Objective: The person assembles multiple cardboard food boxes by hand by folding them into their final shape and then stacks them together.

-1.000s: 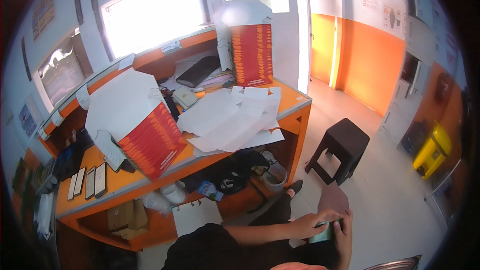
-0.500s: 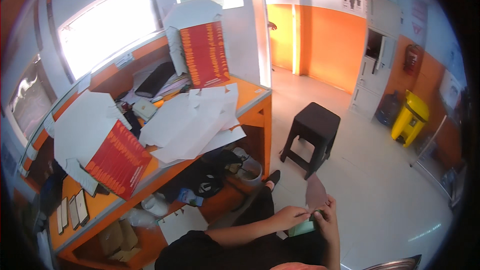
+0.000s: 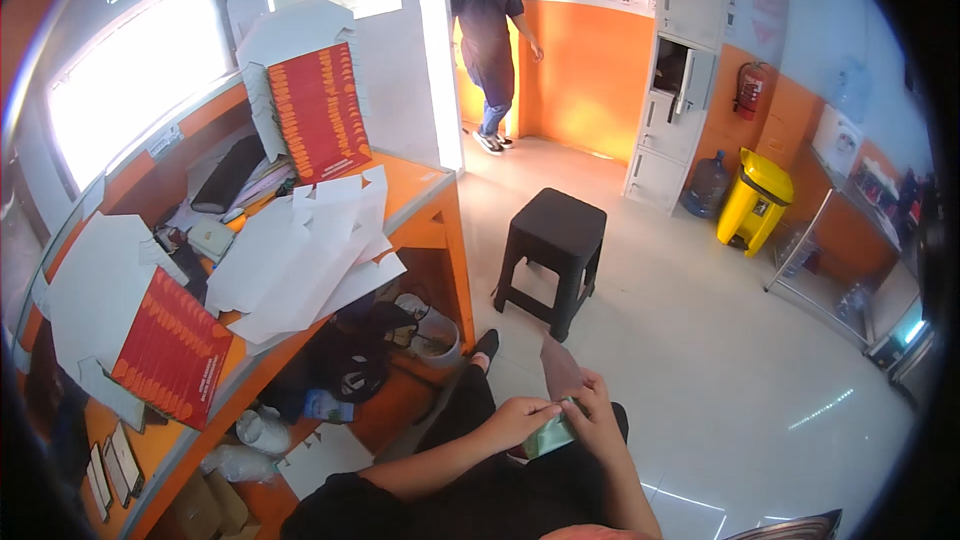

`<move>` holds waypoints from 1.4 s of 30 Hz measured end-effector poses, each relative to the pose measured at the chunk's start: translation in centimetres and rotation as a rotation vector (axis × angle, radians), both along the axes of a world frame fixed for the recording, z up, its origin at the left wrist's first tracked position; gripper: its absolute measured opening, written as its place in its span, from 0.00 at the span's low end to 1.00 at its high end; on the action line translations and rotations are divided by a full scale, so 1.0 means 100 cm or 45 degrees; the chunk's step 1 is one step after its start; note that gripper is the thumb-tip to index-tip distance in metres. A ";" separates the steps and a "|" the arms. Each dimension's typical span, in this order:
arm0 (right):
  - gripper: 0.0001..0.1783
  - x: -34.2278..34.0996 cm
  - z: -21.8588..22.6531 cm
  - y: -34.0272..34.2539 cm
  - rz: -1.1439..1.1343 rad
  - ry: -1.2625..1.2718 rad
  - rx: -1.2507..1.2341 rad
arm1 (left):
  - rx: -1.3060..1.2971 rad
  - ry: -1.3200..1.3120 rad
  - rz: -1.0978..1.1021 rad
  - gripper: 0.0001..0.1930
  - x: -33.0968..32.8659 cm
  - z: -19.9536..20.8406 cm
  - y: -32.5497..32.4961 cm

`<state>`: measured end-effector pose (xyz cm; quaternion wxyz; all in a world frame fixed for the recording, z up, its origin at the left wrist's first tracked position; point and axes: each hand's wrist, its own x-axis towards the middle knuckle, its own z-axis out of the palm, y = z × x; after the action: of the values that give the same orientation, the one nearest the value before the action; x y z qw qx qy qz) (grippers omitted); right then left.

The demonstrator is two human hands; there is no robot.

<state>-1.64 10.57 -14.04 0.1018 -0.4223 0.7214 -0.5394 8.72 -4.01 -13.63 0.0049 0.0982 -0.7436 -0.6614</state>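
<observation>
Over my lap, my left hand (image 3: 528, 422) and my right hand (image 3: 597, 414) meet with closed fingers. A thin mauve-brown sheet (image 3: 562, 370), tapering to a point at its top, stands up from between my fingertips. Its lower end is pinched by both hands. Just below it, a shiny light-green packet (image 3: 550, 436) shows between my hands, against my right fingers and thumb. How the sheet and the packet join is hidden by my fingers.
A black stool (image 3: 556, 258) stands ahead. Left is an orange desk (image 3: 415, 198) with white sheets (image 3: 300, 265), two red-and-white card boxes (image 3: 175, 348) (image 3: 318, 112) and phones (image 3: 122, 460). A person (image 3: 487, 35) is in the doorway. A yellow bin (image 3: 757, 202) stands far right.
My view has swung right, so everything sits further left. A person has come into view in the doorway. My hands remain together at the sheet and green packet.
</observation>
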 end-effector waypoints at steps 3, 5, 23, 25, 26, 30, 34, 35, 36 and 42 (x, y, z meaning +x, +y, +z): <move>0.09 -0.002 0.002 -0.001 0.018 0.008 0.047 | 0.042 0.011 0.031 0.16 -0.001 0.000 0.000; 0.09 -0.003 0.004 -0.002 0.011 -0.005 0.035 | 0.091 -0.007 0.035 0.17 -0.002 -0.001 0.000; 0.08 -0.007 0.006 -0.006 0.119 -0.055 0.076 | 0.161 -0.037 0.016 0.19 -0.003 0.001 -0.009; 0.10 -0.002 0.005 -0.007 0.117 -0.042 0.114 | 0.021 -0.037 -0.015 0.19 -0.001 0.006 -0.015; 0.10 0.000 0.008 -0.006 0.167 -0.056 0.130 | -0.130 -0.043 -0.071 0.20 -0.001 0.009 -0.018; 0.12 0.002 0.026 0.003 0.179 -0.044 0.195 | -0.154 0.006 -0.102 0.21 -0.003 0.013 -0.015; 0.13 0.003 0.018 0.007 0.004 -0.290 0.213 | -0.197 -0.008 -0.125 0.18 -0.007 0.005 -0.016; 0.13 -0.002 0.011 0.010 0.038 -0.290 0.219 | -0.267 -0.008 -0.165 0.16 -0.008 0.003 -0.015; 0.12 -0.008 0.005 0.014 0.048 -0.275 0.194 | -0.266 -0.012 -0.142 0.16 -0.011 -0.004 -0.011; 0.11 -0.002 -0.005 0.005 -0.049 -0.434 0.005 | 0.045 0.145 0.088 0.23 -0.003 0.014 -0.006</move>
<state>-1.86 11.08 -14.50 0.2130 -0.3105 0.7026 -0.6038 8.47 -4.61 -12.25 0.0683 0.0861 -0.7264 -0.6785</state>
